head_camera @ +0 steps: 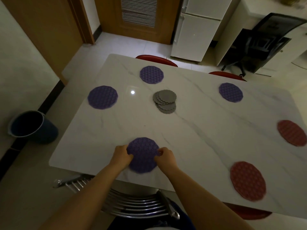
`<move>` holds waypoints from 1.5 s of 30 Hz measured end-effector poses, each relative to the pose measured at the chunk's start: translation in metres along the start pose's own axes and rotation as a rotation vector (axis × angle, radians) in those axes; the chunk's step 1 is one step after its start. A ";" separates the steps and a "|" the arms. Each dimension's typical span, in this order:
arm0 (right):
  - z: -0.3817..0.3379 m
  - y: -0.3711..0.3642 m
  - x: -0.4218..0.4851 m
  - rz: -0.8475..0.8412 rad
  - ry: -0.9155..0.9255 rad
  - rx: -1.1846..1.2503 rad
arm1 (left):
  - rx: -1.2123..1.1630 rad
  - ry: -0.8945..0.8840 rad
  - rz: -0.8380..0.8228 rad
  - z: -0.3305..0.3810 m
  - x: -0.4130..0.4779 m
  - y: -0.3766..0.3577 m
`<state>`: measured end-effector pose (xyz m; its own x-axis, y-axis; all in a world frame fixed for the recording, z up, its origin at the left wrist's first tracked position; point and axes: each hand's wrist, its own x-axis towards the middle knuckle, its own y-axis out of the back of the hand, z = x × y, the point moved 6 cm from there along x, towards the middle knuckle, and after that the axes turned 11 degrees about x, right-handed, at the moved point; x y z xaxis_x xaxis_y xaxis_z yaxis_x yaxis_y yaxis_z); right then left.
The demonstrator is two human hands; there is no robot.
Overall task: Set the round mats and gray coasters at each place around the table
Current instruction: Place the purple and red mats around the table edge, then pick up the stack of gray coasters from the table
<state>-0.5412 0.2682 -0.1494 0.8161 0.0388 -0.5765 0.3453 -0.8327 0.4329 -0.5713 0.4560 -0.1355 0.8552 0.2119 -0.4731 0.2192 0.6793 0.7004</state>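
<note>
Left hand (122,156) and right hand (164,156) pinching opposite edges of purple mat (142,155), gray coasters (165,101) stacked well beyond

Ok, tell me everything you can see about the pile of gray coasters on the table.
The gray coasters are thin round discs with scalloped edges, plain matte gray; the material is hard to tell. They lie flat in a loose, slipped stack, fanned toward the near side so several rims show. The pile rests near the middle of the white marbled table, bare tabletop all round it, and nothing else touches it.
</note>
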 end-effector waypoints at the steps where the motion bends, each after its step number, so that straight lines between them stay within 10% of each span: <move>1: 0.002 0.000 0.001 -0.006 -0.001 -0.017 | 0.011 0.008 0.008 -0.001 0.000 0.000; 22: -0.065 0.120 0.131 0.151 0.020 0.264 | -0.281 0.007 0.060 0.094 0.106 0.048; 45: -0.105 0.128 0.263 0.215 0.284 -0.012 | -0.457 0.146 0.177 0.122 0.183 0.002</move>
<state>-0.2339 0.2301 -0.1733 0.9665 0.0164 -0.2561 0.1552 -0.8323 0.5322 -0.3567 0.4103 -0.1554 0.7787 0.4257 -0.4609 -0.1790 0.8548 0.4870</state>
